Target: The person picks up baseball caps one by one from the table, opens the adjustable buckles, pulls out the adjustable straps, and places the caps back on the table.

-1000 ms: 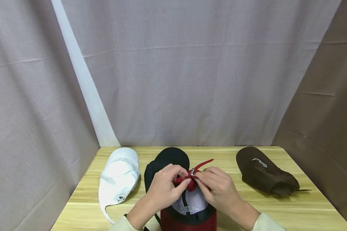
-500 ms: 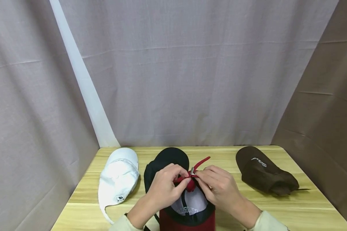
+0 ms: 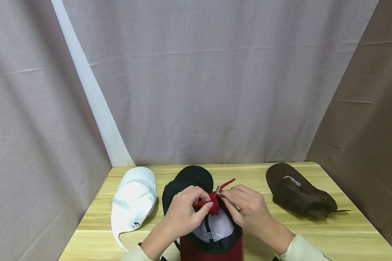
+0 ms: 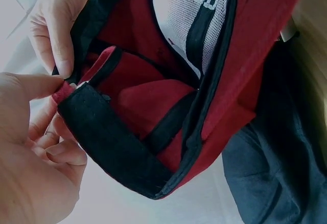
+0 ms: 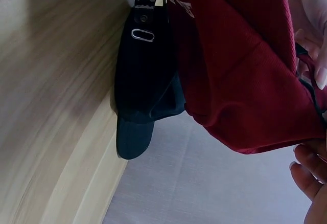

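Note:
A dark red baseball cap [image 3: 212, 250] is held with its inside facing up, showing black tape and a pale mesh panel [image 3: 217, 226] with reversed lettering. My left hand [image 3: 186, 208] pinches the cap's rear strap between thumb and forefinger. Opposite it, my right hand [image 3: 248, 208] pinches the strap beside a small metal buckle [image 3: 218, 189]. The strap's loose red tail [image 3: 228, 183] sticks out past the buckle, up and right. In the left wrist view, the thumb and fingertips of my left hand [image 4: 38, 147] grip the end of the black-lined red band [image 4: 112, 137].
Behind the red cap lies a black cap [image 3: 192, 177], whose own strap buckle [image 5: 142, 35] shows in the right wrist view. A white cap [image 3: 134, 203] lies at the left of the wooden table [image 3: 313, 241], a dark brown cap [image 3: 300, 195] at the right. Grey curtain [image 3: 196, 90] surrounds the back.
The strap's loose tail has shifted slightly left and looks shorter in view. The buckle has tilted up a little, and the left fingertips have moved slightly left of it.

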The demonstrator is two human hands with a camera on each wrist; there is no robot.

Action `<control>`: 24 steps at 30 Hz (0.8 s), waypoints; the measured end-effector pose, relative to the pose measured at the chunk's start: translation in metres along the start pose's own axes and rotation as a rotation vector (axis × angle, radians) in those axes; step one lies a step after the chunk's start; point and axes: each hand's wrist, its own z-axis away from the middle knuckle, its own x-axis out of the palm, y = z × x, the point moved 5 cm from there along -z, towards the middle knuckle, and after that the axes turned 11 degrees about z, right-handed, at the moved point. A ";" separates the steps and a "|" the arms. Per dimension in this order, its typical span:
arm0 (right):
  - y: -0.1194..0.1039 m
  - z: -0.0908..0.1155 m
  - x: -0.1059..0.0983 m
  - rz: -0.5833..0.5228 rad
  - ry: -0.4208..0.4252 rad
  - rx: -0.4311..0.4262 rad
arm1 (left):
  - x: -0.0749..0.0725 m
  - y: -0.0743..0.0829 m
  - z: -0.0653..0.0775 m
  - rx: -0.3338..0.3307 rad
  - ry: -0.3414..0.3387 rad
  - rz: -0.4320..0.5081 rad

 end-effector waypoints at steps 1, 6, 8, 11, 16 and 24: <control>0.000 0.000 0.000 -0.004 0.004 -0.003 | 0.000 0.000 0.000 0.000 0.000 0.003; -0.002 0.000 0.000 -0.024 0.014 -0.029 | 0.003 -0.002 0.000 -0.018 0.002 0.015; -0.003 0.001 0.000 -0.035 0.007 -0.039 | 0.004 -0.002 0.001 -0.036 -0.004 0.025; -0.005 0.002 0.000 -0.051 -0.010 -0.053 | 0.006 -0.002 0.002 -0.060 -0.012 0.040; -0.006 0.004 0.000 -0.072 -0.015 -0.076 | 0.008 -0.003 0.000 -0.045 -0.006 0.050; -0.004 0.003 -0.001 -0.048 0.008 -0.055 | 0.010 -0.001 -0.004 -0.012 -0.004 0.060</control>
